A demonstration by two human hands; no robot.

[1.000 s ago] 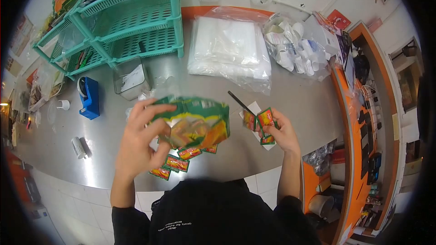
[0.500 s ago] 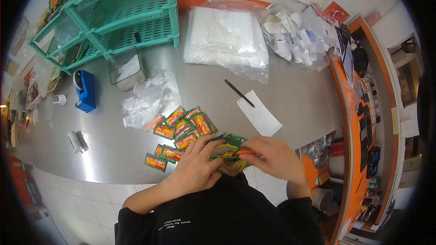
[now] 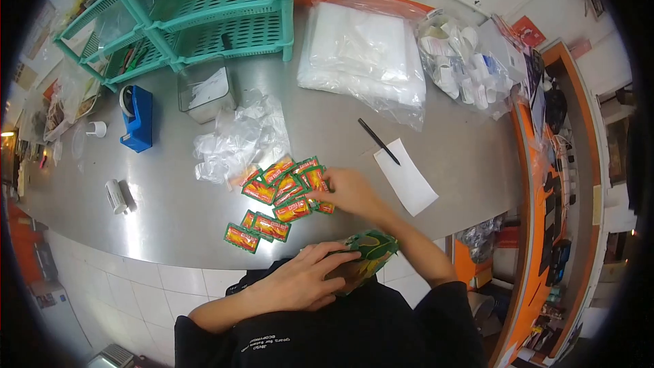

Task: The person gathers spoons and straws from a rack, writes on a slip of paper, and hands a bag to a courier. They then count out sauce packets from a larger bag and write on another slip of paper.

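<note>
My left hand (image 3: 310, 276) is closed around a green printed plastic pouch (image 3: 373, 249), held against my body below the table's front edge. The pouch's opening and contents are hidden. Over the table, my right hand (image 3: 355, 194) has its thumb and fingers on a sachet at the right side of a loose pile of red, yellow and green sauce sachets (image 3: 293, 210). Part of that sachet is covered by the fingers. Several more sachets form a smaller group (image 3: 271, 227) nearer the table edge.
Beyond the sachets lie crumpled clear plastic bags (image 3: 245, 136). A pen (image 3: 379, 141) rests on white paper (image 3: 409, 187) to the right. Farther back are a packet of clear bags (image 3: 364, 54), a blue tape dispenser (image 3: 138, 119) and a green rack (image 3: 228, 20).
My right hand has left the pouch and moved forward to the sachet pile. My left hand still holds the pouch, now lower and nearer my body. The camera view has shifted slightly.
</note>
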